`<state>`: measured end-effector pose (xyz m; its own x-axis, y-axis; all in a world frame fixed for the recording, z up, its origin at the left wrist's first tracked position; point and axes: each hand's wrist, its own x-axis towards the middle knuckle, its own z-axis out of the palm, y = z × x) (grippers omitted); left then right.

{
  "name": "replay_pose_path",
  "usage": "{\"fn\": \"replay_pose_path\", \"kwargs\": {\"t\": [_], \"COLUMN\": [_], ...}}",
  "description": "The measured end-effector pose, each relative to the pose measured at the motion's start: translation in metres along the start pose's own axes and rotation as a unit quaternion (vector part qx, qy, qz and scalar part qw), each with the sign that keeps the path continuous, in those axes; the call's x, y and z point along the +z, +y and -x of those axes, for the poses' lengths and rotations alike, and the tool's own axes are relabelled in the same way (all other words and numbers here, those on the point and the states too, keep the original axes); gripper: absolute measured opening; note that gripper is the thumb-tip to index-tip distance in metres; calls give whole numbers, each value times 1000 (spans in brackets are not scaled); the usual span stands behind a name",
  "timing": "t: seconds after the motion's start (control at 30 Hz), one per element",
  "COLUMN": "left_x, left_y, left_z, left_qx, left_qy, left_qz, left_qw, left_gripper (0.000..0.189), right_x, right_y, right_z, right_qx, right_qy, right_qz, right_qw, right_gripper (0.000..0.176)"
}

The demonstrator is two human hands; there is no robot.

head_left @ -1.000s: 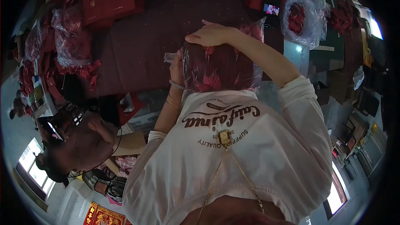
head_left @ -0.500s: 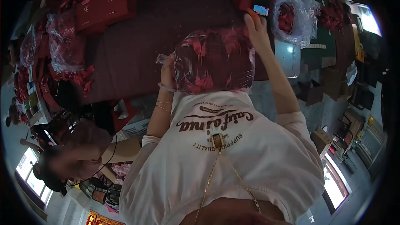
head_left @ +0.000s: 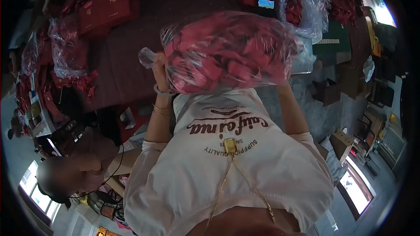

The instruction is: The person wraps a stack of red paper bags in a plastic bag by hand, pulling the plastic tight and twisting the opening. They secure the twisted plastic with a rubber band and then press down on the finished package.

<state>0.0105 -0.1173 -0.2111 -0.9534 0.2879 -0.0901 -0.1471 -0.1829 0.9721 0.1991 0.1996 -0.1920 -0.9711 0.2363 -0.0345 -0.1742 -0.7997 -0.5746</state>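
A clear plastic bag [head_left: 227, 52] stuffed with red ribbon-like pieces spans the space in front of my white shirt, over the table's near edge. My left hand [head_left: 160, 71] is closed on its left end, where a twisted tail of plastic [head_left: 147, 57] sticks out past my fingers. At the opposite end my right hand [head_left: 286, 79] grips the lower right corner; the bag's plastic hides most of its fingers. The bag's right edge is smeared by motion.
The table has a dark red cover [head_left: 127, 57]. Red gift bags [head_left: 105, 11] and another filled plastic bag [head_left: 68, 48] are at left. A phone [head_left: 265, 2] and an opened plastic bag [head_left: 295, 11] lie at back right. Another person [head_left: 83, 166] sits at lower left.
My right hand has come from near the phone down to the bag's right end. The bag has been raised and turned, now showing its red contents; my left hand has moved left with it.
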Motion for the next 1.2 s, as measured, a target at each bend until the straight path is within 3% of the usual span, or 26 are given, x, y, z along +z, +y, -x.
{"fn": "replay_pose_path", "kwargs": {"t": [0.03, 0.07, 0.1, 0.13, 0.17, 0.23, 0.27, 0.33, 0.37, 0.4, 0.43, 0.47, 0.5, 0.57, 0.6, 0.67, 0.7, 0.73, 0.8, 0.87, 0.9, 1.0, 1.07, 1.17, 1.2], "left_x": [5, 9, 9, 11, 15, 32, 23, 0, 15, 15, 12, 9, 4, -10, 0, -4, -4, 2, 18, 26, 7, 18, 11, 10, 6], "left_y": [-3, -6, -9, -13, -18, -4, -18, -56, -37, -29, -24, -24, -33, -67, -65, -56, -43, -30, 8, 32, -53, -27, -45, -36, -43], "left_z": [-2, -1, 0, 0, -1, 2, 5, 0, 3, -3, -11, -16, -15, 1, -3, 0, -8, -16, -19, -9, 4, 8, 3, 5, 5], "left_qx": [-27, -54, -58, -98, -135, -162, -167, -139, -121, -123, -277, -424, -428, -230, -109, -113, -283, -437, -441, -453, -140, -161, -135, -122, -120], "left_qy": [12, 25, 22, 36, 51, 86, 88, 26, 61, 57, 141, 219, 212, 75, 6, 5, 108, 205, 205, 212, 66, 81, 45, 45, 46], "left_qz": [125, 248, 247, 248, 252, 228, 234, 234, 243, 248, 310, 357, 357, 248, 196, 191, 292, 378, 386, 385, 159, 153, 197, 130, 128], "left_qw": [992, 967, 967, 963, 957, 956, 954, 962, 961, 959, 899, 803, 803, 938, 974, 975, 907, 790, 784, 776, 975, 972, 970, 983, 983], "left_gripper": [17, 15, 15, 16, 17, 21, 21, 23, 25, 25, 25, 26, 26, 26, 26, 26, 26, 25, 24, 22, 22, 21, 22, 24, 24], "right_x": [0, -8, -13, -20, -24, 45, 31, 67, 81, 102, 125, 144, 154, 121, 120, 126, 134, 159, 216, 172, 150, 146, 148, 162, 176], "right_y": [7, 14, 22, 19, 13, -19, -40, -74, -69, -49, -24, -2, 11, 32, 24, 22, 19, 11, 9, 56, 69, 72, 72, 72, 70], "right_z": [5, 8, 8, 6, 11, -1, -7, -24, -30, -36, -44, -50, -52, -52, -63, -59, -66, -72, -82, -92, -90, -93, -93, -94, -98], "right_qx": [-33, -99, -157, -60, -63, 41, 20, -89, -91, -107, -119, -125, -125, -89, -94, -76, -43, -46, -157, -208, -128, -144, -143, -159, -109], "right_qy": [39, -20, -76, -12, -12, 92, 86, 155, 154, 62, -31, -123, -209, -223, -224, -247, -229, -229, -216, -281, -294, -285, -286, -276, -267], "right_qz": [72, 305, 518, 620, 624, 385, 368, 555, 558, 674, 771, 846, 897, 886, 890, 877, 837, 840, 813, 814, 841, 846, 850, 856, 878], "right_qw": [996, 947, 838, 782, 779, 918, 925, 813, 810, 728, 625, 503, 369, 397, 386, 405, 495, 490, 518, 463, 435, 428, 419, 408, 381], "right_gripper": [53, 54, 55, 57, 57, 51, 46, 45, 45, 47, 48, 49, 51, 57, 57, 53, 55, 55, 54, 51, 53, 54, 55, 50, 49]}}
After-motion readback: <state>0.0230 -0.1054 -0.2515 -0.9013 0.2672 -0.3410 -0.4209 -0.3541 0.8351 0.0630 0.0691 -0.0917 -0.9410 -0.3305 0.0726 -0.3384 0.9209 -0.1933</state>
